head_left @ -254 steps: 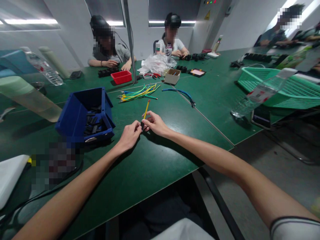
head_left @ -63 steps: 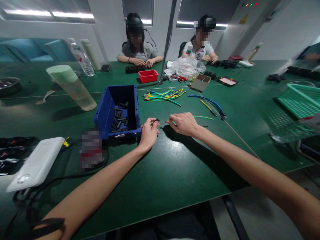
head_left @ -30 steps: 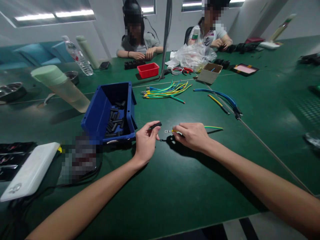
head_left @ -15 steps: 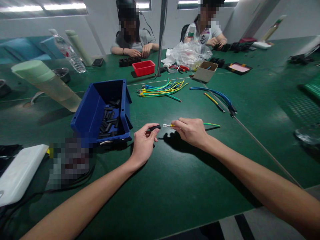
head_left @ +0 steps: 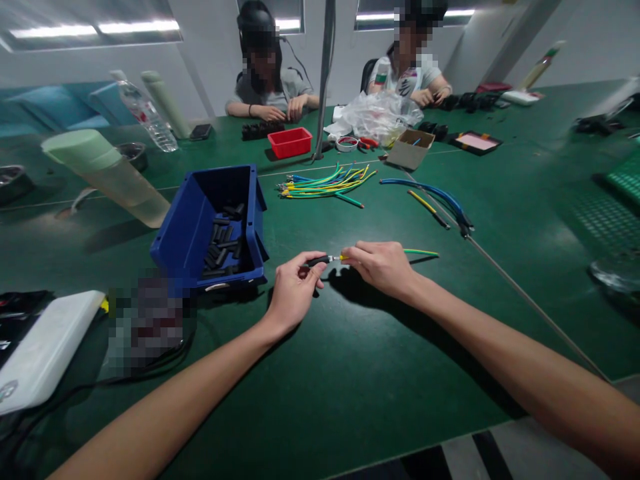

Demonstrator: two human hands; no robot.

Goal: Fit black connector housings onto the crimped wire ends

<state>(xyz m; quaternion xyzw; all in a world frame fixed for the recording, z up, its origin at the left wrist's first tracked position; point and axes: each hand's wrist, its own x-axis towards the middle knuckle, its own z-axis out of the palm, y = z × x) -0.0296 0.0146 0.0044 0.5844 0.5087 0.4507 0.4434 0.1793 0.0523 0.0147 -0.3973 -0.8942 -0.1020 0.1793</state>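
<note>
My left hand (head_left: 293,293) pinches a short black sleeve (head_left: 318,261) between thumb and fingertips. My right hand (head_left: 383,268) is closed on a yellow-green wire (head_left: 420,253) near its metal terminal end. The terminal tip (head_left: 332,259) meets the mouth of the black sleeve between the two hands. Both hands hover just above the green table (head_left: 320,373). The wire's tail trails right across the table behind my right hand.
A blue bin (head_left: 210,230) of black sleeves stands left of my hands. A bundle of coloured wires (head_left: 325,185), a blue cable (head_left: 430,197), a red tray (head_left: 290,142) and a cardboard box (head_left: 410,148) lie beyond. Two people sit across the table. A pale tumbler (head_left: 107,177) lies at left.
My hands have closed the gap: the wire's terminal, apart from the black sleeve half a second ago, now touches its opening.
</note>
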